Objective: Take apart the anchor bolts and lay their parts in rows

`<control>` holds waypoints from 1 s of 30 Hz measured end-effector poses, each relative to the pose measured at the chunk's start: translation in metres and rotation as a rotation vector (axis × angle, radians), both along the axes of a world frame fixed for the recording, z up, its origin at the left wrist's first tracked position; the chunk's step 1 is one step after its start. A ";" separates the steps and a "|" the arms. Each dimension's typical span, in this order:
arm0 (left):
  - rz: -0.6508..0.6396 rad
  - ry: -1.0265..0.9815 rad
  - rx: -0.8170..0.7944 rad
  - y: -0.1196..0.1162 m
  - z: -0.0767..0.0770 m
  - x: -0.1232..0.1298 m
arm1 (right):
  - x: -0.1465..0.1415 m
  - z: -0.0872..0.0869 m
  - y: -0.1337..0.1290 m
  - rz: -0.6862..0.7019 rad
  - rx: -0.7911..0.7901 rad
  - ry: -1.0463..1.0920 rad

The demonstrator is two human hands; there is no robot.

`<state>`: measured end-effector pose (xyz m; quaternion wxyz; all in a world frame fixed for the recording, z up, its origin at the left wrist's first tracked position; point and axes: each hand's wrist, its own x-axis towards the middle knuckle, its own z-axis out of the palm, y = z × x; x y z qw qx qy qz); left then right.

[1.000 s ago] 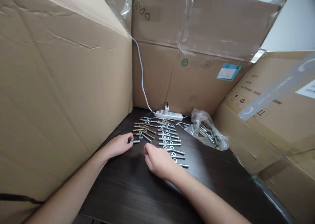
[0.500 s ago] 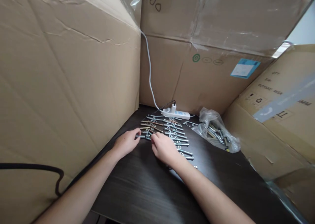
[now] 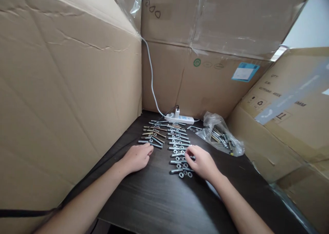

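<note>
My left hand (image 3: 137,157) rests with curled fingers just below the front expansion bolt (image 3: 156,146) of the left column; whatever its fingers hold, if anything, is hidden. Bent over the right column, my right hand (image 3: 203,161) has thumb and forefinger closed together at the ends of the bolts. What lies between those fingertips is too small to make out. Silvery bolts (image 3: 176,162) lie there in rows, with nuts and washers (image 3: 181,175) beside them. In the left column some bolts (image 3: 159,134) are brass-coloured.
Behind the rows a white power strip (image 3: 189,120) with a plug lies against a cardboard box (image 3: 164,73). A clear plastic bag (image 3: 235,148) of bolts sits at the right. Tall boxes wall in the dark table (image 3: 144,196) on the left, back and right.
My right hand has moved from the left column to the right column. My left hand has drawn slightly towards me, uncovering the left column's front bolt. The view has shifted a little.
</note>
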<state>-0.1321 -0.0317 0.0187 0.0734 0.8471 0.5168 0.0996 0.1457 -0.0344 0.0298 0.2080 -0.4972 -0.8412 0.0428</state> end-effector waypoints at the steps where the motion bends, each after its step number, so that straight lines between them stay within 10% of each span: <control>1: 0.000 0.011 0.011 0.001 -0.001 0.001 | 0.009 -0.003 0.000 -0.014 -0.013 0.036; 30: 0.296 -0.248 0.043 0.001 -0.002 0.001 | 0.021 -0.010 -0.001 -0.060 0.026 0.352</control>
